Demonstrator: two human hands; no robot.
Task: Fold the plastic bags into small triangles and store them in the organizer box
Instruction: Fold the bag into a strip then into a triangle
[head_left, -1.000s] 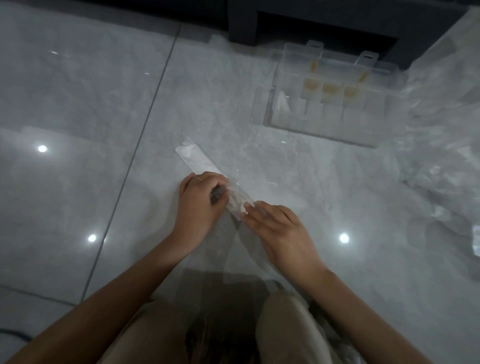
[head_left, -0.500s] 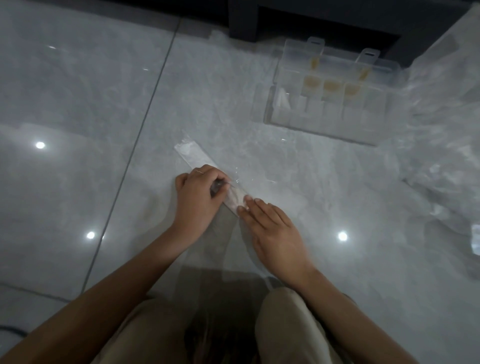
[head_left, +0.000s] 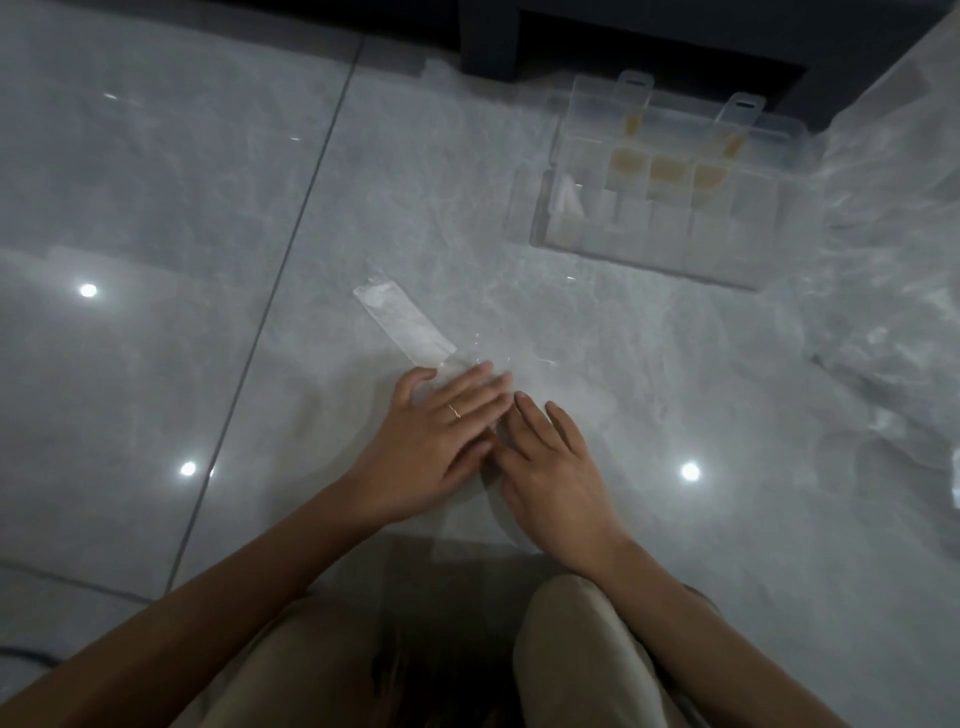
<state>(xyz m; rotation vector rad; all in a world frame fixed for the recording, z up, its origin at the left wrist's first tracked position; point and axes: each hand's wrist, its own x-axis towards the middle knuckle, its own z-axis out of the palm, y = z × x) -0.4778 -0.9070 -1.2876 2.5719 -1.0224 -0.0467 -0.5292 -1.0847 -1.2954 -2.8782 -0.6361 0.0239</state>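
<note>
Counted two hands: left hand (head_left: 431, 441) and right hand (head_left: 556, 467). Noted one ring (head_left: 454, 411), on the left.

Logged one plastic bag (head_left: 405, 327), folded to a long strip. Logged one organizer box (head_left: 649, 254), with two latch tabs (head_left: 635, 85) on the open lid. Found one folded triangle (head_left: 569, 197), white, inside.

Tallied three tan patches (head_left: 666, 170) in a row, plus two smaller tan marks (head_left: 632, 124) nearer the tabs. Could not count the compartments: too faint. Could not count the bags in the one heap (head_left: 893, 249) at right: clear film, layers overlapping.

Tallied three light reflections (head_left: 690, 471) on the floor. Counted two knees (head_left: 576, 649) at the bottom edge.
</note>
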